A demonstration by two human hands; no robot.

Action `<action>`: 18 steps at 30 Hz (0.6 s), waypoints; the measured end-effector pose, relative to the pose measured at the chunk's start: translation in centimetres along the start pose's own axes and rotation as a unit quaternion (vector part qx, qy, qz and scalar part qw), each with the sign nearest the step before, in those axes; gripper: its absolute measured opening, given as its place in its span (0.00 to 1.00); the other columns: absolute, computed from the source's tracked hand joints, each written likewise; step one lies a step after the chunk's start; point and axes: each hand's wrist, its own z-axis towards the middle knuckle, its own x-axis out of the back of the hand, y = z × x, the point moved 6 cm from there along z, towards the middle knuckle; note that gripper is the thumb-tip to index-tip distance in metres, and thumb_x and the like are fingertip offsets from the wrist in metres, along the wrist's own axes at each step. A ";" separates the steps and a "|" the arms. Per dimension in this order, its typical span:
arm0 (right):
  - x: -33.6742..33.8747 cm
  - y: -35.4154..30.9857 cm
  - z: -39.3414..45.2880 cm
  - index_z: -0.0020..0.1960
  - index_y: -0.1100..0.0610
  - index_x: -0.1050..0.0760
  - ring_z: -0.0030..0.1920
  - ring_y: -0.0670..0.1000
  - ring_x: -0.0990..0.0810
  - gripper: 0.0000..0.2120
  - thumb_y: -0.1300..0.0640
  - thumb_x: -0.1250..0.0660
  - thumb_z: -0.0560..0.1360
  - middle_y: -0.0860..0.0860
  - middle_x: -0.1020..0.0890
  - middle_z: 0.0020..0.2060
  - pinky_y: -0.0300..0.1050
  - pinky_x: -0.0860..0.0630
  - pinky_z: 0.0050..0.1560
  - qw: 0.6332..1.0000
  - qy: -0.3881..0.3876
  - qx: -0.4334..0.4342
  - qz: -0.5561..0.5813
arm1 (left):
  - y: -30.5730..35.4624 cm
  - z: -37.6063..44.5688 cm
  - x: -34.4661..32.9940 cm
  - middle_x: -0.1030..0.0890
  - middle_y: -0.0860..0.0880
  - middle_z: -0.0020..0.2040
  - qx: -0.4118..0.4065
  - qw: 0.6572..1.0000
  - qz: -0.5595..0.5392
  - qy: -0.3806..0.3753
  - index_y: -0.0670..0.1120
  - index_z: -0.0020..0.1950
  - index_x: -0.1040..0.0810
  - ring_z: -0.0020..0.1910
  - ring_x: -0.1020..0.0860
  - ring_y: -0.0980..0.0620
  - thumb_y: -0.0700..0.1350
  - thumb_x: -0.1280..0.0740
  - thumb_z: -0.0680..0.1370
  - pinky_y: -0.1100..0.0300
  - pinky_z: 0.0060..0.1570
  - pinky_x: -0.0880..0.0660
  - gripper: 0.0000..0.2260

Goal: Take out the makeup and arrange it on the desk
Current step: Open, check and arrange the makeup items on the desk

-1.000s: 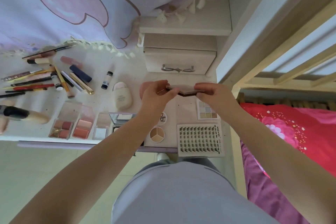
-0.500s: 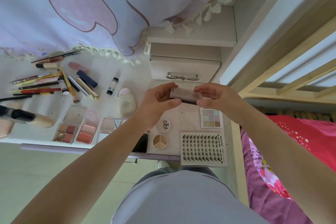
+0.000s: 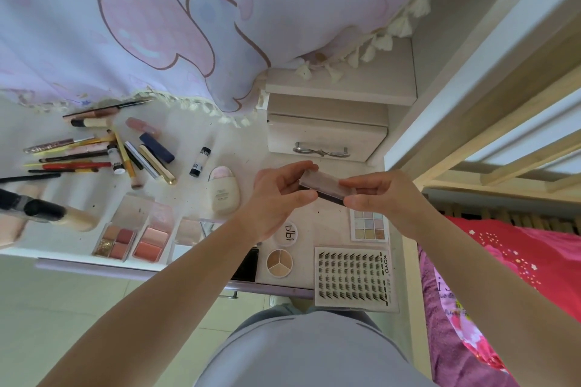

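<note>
head view: makeup-strewn white desk (image 3: pixel 242 148), pink curtain (image 3: pixel 125 25)

Your hands met above the desk (image 3: pixel 239 141), in front of the drawer (image 3: pixel 327 138), with the left hand (image 3: pixel 279 195) and right hand (image 3: pixel 377 198) each pinching an end of the compact (image 3: pixel 323 187). The lash tray (image 3: pixel 355 276) lay at the near right edge, the round palette (image 3: pixel 279 262) just left of it. Pencils (image 3: pixel 72 160) lay far left, behind the blush palettes (image 3: pixel 132 242).
</note>
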 end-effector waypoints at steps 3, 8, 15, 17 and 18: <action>0.2 0.1 0.4 0.39 0.49 0.20 0.35 0.38 0.19 0.14 0.68 0.28 0.65 0.40 0.17 0.31 0.33 0.24 0.45 1.000 0.004 0.000 0.009 | 0.3 0.3 0.1 0.22 0.48 0.49 -0.005 1.000 -0.006 0.004 0.37 0.64 0.30 0.42 0.20 0.62 0.36 0.29 0.59 0.71 0.44 0.24 0.33; -0.1 -0.3 0.9 0.43 0.52 0.19 0.35 0.40 0.19 0.14 0.69 0.26 0.63 0.41 0.17 0.32 0.31 0.23 0.42 1.000 -0.006 0.015 0.010 | 0.6 0.2 0.6 0.22 0.49 0.49 -0.006 1.000 -0.024 0.005 0.40 0.59 0.28 0.42 0.20 0.62 0.37 0.28 0.57 0.70 0.43 0.24 0.31; -0.2 -1.4 1.3 0.45 0.46 0.20 0.46 0.37 0.19 0.19 0.61 0.24 0.58 0.46 0.21 0.53 0.30 0.23 0.46 0.995 -0.029 0.063 0.069 | 2.4 -0.1 0.5 0.26 0.55 0.57 -0.013 1.000 -0.012 0.002 0.42 0.71 0.40 0.51 0.23 0.59 0.23 0.35 0.69 0.69 0.45 0.22 0.34; 0.0 -1.1 1.8 0.42 0.46 0.16 0.48 0.40 0.19 0.23 0.49 0.19 0.46 0.45 0.18 0.51 0.31 0.23 0.49 0.983 -0.027 0.061 0.171 | 3.1 0.0 0.8 0.26 0.51 0.60 -0.019 0.999 -0.021 0.040 0.42 0.70 0.37 0.56 0.25 0.55 0.27 0.35 0.72 0.63 0.54 0.25 0.29; 0.0 -0.9 2.1 0.41 0.48 0.16 0.48 0.42 0.18 0.26 0.45 0.19 0.44 0.45 0.16 0.49 0.32 0.22 0.48 0.971 -0.027 0.064 0.228 | 3.4 0.0 1.1 0.25 0.50 0.59 -0.024 0.997 -0.026 0.069 0.41 0.69 0.35 0.57 0.26 0.53 0.28 0.37 0.73 0.60 0.59 0.28 0.25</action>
